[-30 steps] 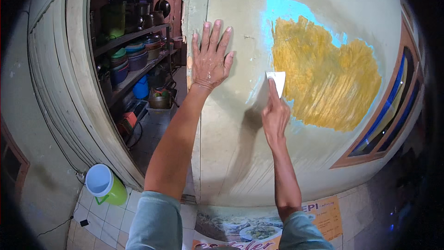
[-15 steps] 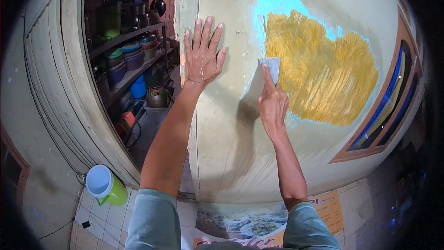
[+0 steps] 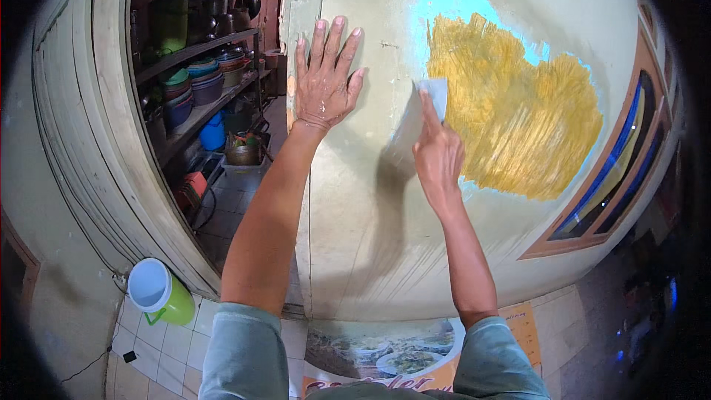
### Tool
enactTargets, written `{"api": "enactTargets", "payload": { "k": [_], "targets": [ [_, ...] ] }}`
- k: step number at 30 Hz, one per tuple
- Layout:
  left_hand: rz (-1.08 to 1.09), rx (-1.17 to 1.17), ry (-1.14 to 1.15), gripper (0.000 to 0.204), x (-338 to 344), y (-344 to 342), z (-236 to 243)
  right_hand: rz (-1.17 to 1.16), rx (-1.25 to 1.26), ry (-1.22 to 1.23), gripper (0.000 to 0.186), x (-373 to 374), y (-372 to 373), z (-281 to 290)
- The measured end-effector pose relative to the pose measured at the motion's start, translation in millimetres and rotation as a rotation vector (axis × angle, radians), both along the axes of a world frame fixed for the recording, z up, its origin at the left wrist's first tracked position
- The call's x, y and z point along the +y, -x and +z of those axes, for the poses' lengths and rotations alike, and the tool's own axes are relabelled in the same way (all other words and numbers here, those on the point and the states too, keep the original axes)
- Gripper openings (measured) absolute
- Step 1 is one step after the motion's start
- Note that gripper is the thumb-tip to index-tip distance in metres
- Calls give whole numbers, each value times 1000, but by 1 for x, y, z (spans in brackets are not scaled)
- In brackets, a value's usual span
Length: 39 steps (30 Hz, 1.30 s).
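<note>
My left hand lies flat on the pale wall beside the doorway, its fingers spread and holding nothing. In my right hand is a putty knife with a broad greyish blade. My index finger stretches along the blade, and the other fingers curl round the handle, which they hide. The blade lies against the wall at the left border of a streaky ochre patch. Bright blue paint shows along the top and edges of that patch.
Left of the wall, a doorway opens on shelves stacked with basins and pots. A green bucket stands on the tiles at lower left. To the right is a wood-framed window. A printed banner hangs low in front of me.
My right hand and the putty knife have slid slightly up the wall. My left hand stays planted in the same place, while the whole view has shifted a little.
</note>
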<state>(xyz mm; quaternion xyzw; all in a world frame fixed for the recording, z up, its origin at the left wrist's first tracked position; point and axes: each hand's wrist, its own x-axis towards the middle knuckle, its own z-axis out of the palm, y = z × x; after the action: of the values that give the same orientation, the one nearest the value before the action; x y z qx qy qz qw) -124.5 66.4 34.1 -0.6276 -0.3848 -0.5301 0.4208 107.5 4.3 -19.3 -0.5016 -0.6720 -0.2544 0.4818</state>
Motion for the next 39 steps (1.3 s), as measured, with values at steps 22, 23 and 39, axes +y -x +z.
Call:
{"api": "enactTargets", "payload": {
  "k": [22,23,39],
  "targets": [
    [-15,-6,-9,69,3,-4,-1,68,83,83,80,-18,13,-62],
    [-30,-11,-5,69,4,-6,-3,63,85,82,80,-16,20,-43],
    [-25,-7,-22,70,5,-1,-3,208,250,55,71,-12,44,-41]
  ]
}}
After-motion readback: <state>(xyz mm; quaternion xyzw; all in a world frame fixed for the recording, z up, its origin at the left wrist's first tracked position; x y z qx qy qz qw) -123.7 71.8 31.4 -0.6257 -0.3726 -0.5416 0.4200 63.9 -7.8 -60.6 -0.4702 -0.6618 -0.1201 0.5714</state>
